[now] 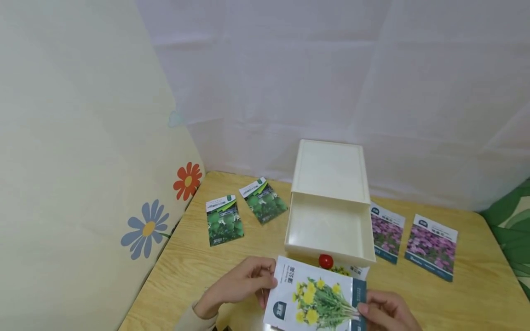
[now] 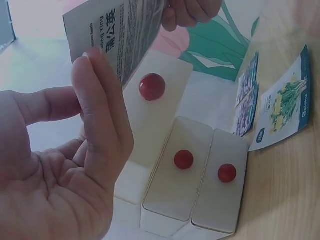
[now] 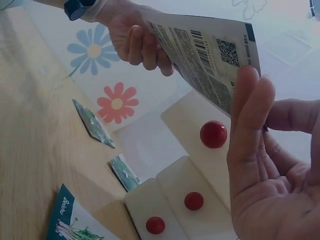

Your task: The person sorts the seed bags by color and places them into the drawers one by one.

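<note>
A seed packet with yellow dandelions is held sideways between both hands, in front of a pulled-out white drawer. My left hand pinches the packet's left edge between thumb and fingers. At its dark blue end, my right hand pinches it the same way. The wrist views show the printed back, with a barcode and QR code. A second dandelion packet lies on the table before the drawers; in the head view the held packet mostly covers it. The drawer's red knob shows just above the held packet.
The white drawer box stands near the back wall. Below the pulled-out drawer are two shut ones with red knobs. Two green-leaf packets lie left of the box, and two purple-flower packets lie right.
</note>
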Available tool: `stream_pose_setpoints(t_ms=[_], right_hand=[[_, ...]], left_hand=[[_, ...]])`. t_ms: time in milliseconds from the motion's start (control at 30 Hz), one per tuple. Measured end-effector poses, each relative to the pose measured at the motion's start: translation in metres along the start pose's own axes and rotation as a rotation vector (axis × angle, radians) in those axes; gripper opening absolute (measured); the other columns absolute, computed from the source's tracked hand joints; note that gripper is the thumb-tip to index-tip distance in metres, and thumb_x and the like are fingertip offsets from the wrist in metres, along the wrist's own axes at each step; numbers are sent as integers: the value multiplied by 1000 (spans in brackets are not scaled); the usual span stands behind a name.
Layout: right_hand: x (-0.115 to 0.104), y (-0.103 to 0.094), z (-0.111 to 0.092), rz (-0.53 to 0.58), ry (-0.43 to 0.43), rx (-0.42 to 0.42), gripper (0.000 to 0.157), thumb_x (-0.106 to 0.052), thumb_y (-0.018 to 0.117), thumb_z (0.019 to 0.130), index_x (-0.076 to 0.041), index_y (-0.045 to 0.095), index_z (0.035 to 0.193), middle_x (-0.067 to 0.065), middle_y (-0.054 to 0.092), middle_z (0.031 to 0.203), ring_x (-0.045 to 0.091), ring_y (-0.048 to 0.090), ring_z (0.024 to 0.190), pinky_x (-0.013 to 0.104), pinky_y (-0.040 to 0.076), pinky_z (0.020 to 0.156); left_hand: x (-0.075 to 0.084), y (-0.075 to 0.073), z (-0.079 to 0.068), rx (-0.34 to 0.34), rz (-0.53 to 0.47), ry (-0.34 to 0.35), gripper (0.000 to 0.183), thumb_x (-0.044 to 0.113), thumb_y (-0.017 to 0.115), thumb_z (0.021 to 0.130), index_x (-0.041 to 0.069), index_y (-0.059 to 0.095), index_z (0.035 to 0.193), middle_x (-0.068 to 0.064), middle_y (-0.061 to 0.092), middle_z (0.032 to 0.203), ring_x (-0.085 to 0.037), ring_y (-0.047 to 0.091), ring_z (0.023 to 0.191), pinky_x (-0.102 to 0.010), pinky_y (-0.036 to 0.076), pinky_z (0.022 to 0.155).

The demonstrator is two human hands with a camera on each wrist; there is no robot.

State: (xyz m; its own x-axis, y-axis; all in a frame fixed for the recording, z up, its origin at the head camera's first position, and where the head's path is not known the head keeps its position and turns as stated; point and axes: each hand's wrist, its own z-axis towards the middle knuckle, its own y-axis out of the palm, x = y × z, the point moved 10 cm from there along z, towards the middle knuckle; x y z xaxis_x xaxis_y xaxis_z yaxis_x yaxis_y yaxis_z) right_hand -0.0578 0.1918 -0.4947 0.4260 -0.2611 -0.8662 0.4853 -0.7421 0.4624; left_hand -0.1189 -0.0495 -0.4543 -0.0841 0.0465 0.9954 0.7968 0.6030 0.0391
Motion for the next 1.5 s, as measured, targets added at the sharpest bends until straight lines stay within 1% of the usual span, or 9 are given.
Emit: stream_pose_setpoints(t_ms=[67,133,267,567,667,733,867,967,1500], right_hand=[[-2,0,-1,18,30,2,38,-9,40,114,-10,78,114,2,81,99,14,73,73,30,62,60],[-5,-3,-2,5,46,10,40,-9,38,115,-13,78,118,3,82,111,15,78,93,29,66,81],[-12,-8,-3,-47,27,40,44,-9,35,116,-16,79,120,1,82,107,10,75,84,25,63,74],[-39,3,2,-16,-249,-61,50,8,23,112,-2,72,111,-1,79,96,11,75,74,30,62,56],[-49,7,2,-20,-322,-75,50,12,21,111,4,70,110,1,79,95,16,72,68,47,44,41],[-53,6,3,-34,-312,-53,50,11,22,111,3,71,115,4,81,98,14,71,67,55,31,43],[-54,-3,3,-71,-207,12,50,2,26,115,-6,74,126,6,82,107,8,73,76,40,49,46],[-55,-10,4,-119,-157,63,50,-3,28,117,-12,75,129,4,81,109,8,72,79,26,62,65],[-83,-15,4,-228,-351,122,49,6,27,114,-8,73,124,2,79,103,9,70,73,28,60,57]], left_hand=[[2,0,0,2,6,1,21,7,55,104,-13,55,99,-38,73,108,-5,70,67,-51,65,58],[4,-1,0,4,-1,-3,20,7,54,105,-13,54,100,-37,73,110,-5,70,68,-43,66,58],[10,-2,2,4,-24,-1,21,8,53,107,-13,54,103,-36,73,116,-5,71,70,-20,61,60],[21,-8,6,88,15,16,22,11,54,109,-11,58,105,-35,75,106,-6,66,62,-20,59,55],[24,-10,7,118,24,30,22,11,55,109,-10,60,105,-35,75,101,-5,64,60,-17,57,55],[26,-10,8,127,29,46,23,11,55,109,-10,61,105,-36,74,99,-5,64,59,-17,57,54],[30,-10,9,129,31,66,23,12,54,110,-10,63,107,-34,75,101,-5,66,61,-18,58,54],[32,-9,10,119,28,79,24,11,54,110,-11,64,109,-34,75,105,-6,68,64,-21,60,54],[33,-7,15,129,43,70,23,11,57,109,-10,66,106,-37,67,84,-11,61,58,-18,53,48]])
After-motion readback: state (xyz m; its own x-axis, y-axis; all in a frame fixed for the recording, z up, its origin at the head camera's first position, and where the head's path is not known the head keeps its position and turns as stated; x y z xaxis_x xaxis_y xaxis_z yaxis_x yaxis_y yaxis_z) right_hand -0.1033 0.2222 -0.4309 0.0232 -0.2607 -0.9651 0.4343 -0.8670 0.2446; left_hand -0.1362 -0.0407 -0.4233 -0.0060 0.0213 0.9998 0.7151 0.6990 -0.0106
